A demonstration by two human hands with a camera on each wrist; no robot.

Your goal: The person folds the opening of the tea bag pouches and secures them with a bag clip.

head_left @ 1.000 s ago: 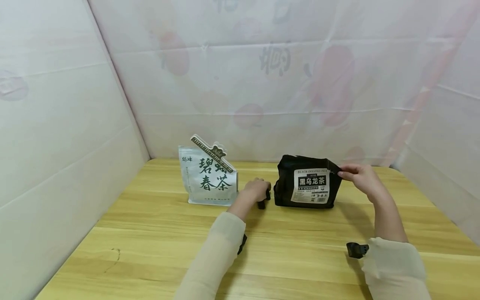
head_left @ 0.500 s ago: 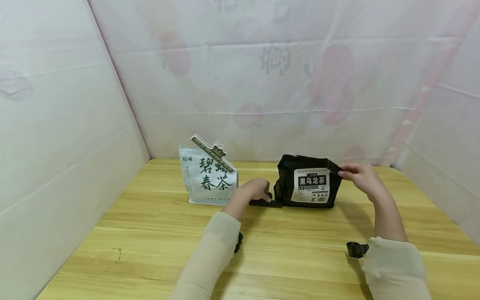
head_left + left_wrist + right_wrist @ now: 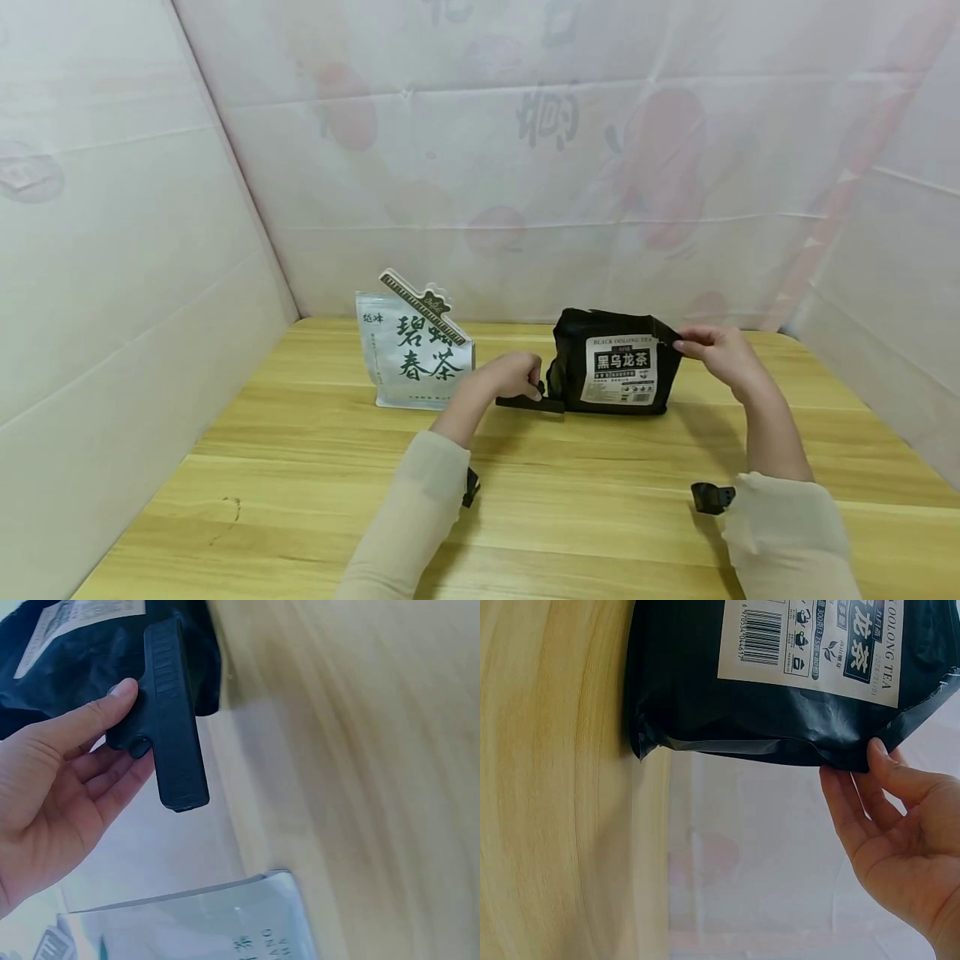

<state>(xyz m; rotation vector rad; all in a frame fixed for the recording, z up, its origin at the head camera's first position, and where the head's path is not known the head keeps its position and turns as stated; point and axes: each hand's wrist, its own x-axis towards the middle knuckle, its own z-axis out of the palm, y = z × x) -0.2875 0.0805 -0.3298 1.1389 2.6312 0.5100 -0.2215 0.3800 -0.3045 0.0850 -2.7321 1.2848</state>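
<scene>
A black bag of oolong tea (image 3: 570, 367) with a pale label stands on the table. My right hand (image 3: 718, 354) pinches its upper right corner between thumb and fingers, as the right wrist view (image 3: 907, 832) also shows the hand doing. At the bag's left side my left hand (image 3: 510, 377) holds a black bag clip (image 3: 174, 720) by its handle, thumb on one side and fingers on the other. The clip's long bar lies low, close to the bag's lower left corner. Whether the clip touches the bag I cannot tell.
Left of the black bag stands a light blue tea bag (image 3: 386, 367) with a cream and dark clip (image 3: 420, 307) slanted across its top right corner. A wooden table (image 3: 585, 517) carries everything, and a pale printed cloth (image 3: 450, 183) hangs behind.
My left hand has turned the black clip, so its bar now lies sideways and reaches toward the black bag. The right hand keeps its pinch on the bag corner.
</scene>
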